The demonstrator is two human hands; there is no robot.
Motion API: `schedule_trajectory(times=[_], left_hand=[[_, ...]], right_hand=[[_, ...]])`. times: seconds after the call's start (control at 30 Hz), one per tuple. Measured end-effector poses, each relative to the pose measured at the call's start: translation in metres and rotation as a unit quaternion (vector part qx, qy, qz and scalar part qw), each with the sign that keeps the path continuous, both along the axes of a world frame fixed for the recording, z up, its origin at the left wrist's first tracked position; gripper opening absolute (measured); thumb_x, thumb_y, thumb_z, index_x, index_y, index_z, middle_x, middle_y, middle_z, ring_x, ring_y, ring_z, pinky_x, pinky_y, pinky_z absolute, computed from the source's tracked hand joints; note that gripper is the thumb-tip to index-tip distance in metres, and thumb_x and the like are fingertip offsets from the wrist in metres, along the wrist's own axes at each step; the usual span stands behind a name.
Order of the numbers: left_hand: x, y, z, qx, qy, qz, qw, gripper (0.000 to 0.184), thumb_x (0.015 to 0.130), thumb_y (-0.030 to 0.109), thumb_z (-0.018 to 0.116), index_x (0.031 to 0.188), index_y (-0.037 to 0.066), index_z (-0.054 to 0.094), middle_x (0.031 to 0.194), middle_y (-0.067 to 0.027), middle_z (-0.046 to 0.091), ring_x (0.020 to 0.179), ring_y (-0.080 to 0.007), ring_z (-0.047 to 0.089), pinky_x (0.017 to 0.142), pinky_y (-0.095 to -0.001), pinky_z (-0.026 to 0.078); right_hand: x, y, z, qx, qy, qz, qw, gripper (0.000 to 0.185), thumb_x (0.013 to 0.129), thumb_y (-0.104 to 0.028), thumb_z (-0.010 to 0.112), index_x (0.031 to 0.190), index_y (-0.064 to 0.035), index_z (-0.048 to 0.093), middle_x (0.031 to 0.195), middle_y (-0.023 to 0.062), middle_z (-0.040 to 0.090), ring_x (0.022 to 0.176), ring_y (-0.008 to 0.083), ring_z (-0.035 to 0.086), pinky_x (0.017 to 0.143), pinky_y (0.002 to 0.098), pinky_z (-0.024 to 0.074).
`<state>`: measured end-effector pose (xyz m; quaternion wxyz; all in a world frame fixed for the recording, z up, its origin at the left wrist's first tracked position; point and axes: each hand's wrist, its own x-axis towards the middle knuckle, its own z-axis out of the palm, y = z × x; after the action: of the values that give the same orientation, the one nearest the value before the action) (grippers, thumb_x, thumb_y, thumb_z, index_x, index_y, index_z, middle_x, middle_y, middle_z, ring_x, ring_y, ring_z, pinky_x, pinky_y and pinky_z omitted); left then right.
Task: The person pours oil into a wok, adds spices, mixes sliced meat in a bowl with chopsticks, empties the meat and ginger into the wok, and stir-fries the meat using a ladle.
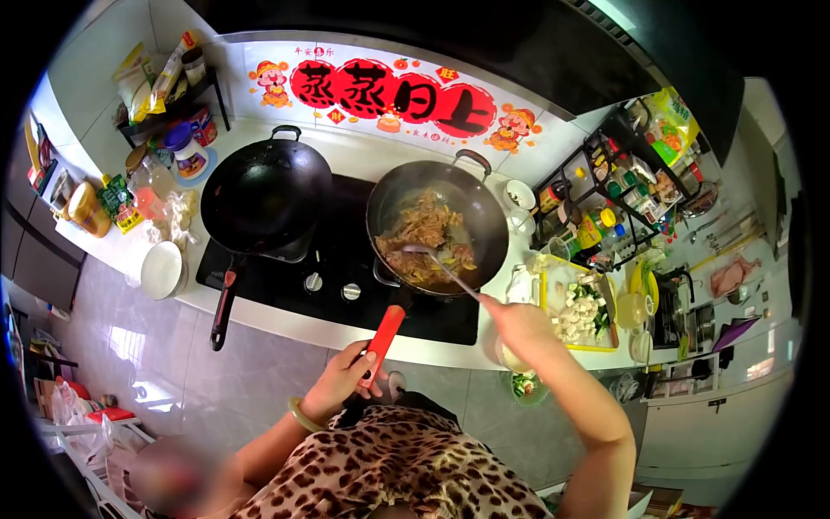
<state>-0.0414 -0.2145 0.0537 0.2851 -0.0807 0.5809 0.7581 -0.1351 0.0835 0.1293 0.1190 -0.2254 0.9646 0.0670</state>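
My left hand [350, 374], with a bangle at the wrist, is closed around the red handle [386, 333] of the right-hand wok [486, 225]. In that wok lies a heap of browned, sliced meat [428, 221] with some liquid around it. My right hand [526, 333] grips a metal cooking spatula [456, 278], whose head rests in the meat and is partly covered. On the other burner sits a black wok [266, 195] with nothing visible in it, its dark handle pointing toward me.
A yellow-rimmed tray [543, 281] of chopped white and green vegetables stands right of the stove [333, 251]. A bowl of cut vegetables [524, 387] is below my right forearm. A white bowl [162, 270] sits at left. Bottles crowd the right rack [596, 195].
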Motion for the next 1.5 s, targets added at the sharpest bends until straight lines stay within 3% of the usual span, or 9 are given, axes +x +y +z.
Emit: schedule_trajectory(times=[0.43,0.67,0.8,0.87,0.93,1.03,1.13,1.23,1.5], left_hand=[[0.003,0.007,0.004,-0.002,0.011,0.044,0.999,0.038,0.098,0.026,0.042,0.123,-0.003,0.045,0.083,-0.0093,0.064,0.055,-0.0123,0.059,0.048,-0.0214,0.046],[0.008,0.010,0.008,0.000,-0.001,0.079,0.997,0.039,0.098,0.027,0.044,0.122,-0.004,0.047,0.082,-0.0088,0.063,0.053,-0.0111,0.056,0.048,-0.0213,0.045],[0.008,0.011,0.008,-0.015,0.014,0.079,0.997,0.038,0.098,0.025,0.042,0.123,-0.003,0.048,0.084,-0.0081,0.064,0.054,-0.0110,0.057,0.049,-0.0208,0.045],[0.009,0.012,0.010,-0.015,0.009,0.084,0.996,0.038,0.098,0.025,0.043,0.123,-0.003,0.048,0.084,-0.0089,0.064,0.053,-0.0114,0.057,0.048,-0.0214,0.045],[0.010,0.014,0.011,-0.023,0.001,0.093,0.995,0.039,0.098,0.026,0.043,0.124,-0.003,0.048,0.083,-0.0094,0.065,0.053,-0.0116,0.057,0.048,-0.0217,0.045],[0.010,0.015,0.013,-0.023,-0.009,0.103,0.994,0.040,0.098,0.026,0.043,0.123,-0.004,0.048,0.083,-0.0092,0.064,0.052,-0.0112,0.056,0.047,-0.0214,0.045],[0.012,0.016,0.017,-0.019,-0.017,0.107,0.994,0.040,0.098,0.026,0.043,0.122,-0.005,0.048,0.082,-0.0086,0.063,0.052,-0.0105,0.055,0.047,-0.0209,0.045],[0.013,0.017,0.019,-0.024,-0.027,0.109,0.993,0.038,0.098,0.025,0.043,0.123,-0.003,0.048,0.082,-0.0085,0.063,0.052,-0.0104,0.055,0.048,-0.0211,0.045],[0.011,0.017,0.020,-0.025,0.001,0.108,0.994,0.036,0.098,0.024,0.043,0.118,-0.004,0.051,0.081,-0.0080,0.063,0.051,-0.0103,0.053,0.047,-0.0221,0.045]], right_hand=[[-0.014,0.040,0.012,0.101,0.031,0.000,0.994,0.042,0.083,-0.006,0.047,0.124,-0.0126,0.053,0.071,0.0097,0.064,0.065,0.0280,0.065,0.055,0.0396,0.0502],[-0.075,0.068,0.002,-0.091,0.081,-0.096,0.988,0.029,0.087,-0.018,0.052,0.115,-0.0141,0.060,0.081,0.0212,0.062,0.072,0.0395,0.060,0.063,0.0495,0.0467],[-0.146,0.086,-0.052,-0.127,0.120,-0.039,0.984,0.027,0.089,-0.017,0.051,0.115,-0.0126,0.059,0.075,0.0167,0.063,0.064,0.0290,0.063,0.057,0.0419,0.0485],[-0.161,0.063,-0.064,-0.364,-0.183,-0.252,0.878,0.026,0.090,-0.017,0.052,0.115,-0.0107,0.059,0.069,0.0072,0.058,0.055,0.0174,0.057,0.050,0.0333,0.0453],[-0.152,0.028,-0.055,-0.410,-0.260,-0.261,0.834,0.027,0.091,-0.017,0.053,0.116,-0.0092,0.058,0.065,-0.0004,0.050,0.054,0.0096,0.050,0.047,0.0273,0.0413],[-0.118,0.008,-0.043,-0.359,-0.240,-0.145,0.890,0.030,0.090,-0.018,0.054,0.120,-0.0111,0.057,0.063,0.0044,0.052,0.055,0.0158,0.055,0.052,0.0311,0.0449],[-0.060,0.033,-0.007,-0.132,-0.032,0.049,0.990,0.032,0.088,-0.016,0.054,0.119,-0.0186,0.059,0.067,0.0109,0.058,0.060,0.0248,0.061,0.054,0.0360,0.0476],[-0.014,0.065,0.040,0.003,0.057,0.083,0.995,0.037,0.083,-0.009,0.052,0.115,-0.0229,0.062,0.066,0.0092,0.056,0.057,0.0263,0.060,0.050,0.0379,0.0480],[0.011,0.079,0.081,0.019,0.037,0.073,0.996,0.037,0.082,-0.010,0.052,0.116,-0.0201,0.061,0.064,0.0087,0.057,0.054,0.0277,0.060,0.047,0.0389,0.0469]])
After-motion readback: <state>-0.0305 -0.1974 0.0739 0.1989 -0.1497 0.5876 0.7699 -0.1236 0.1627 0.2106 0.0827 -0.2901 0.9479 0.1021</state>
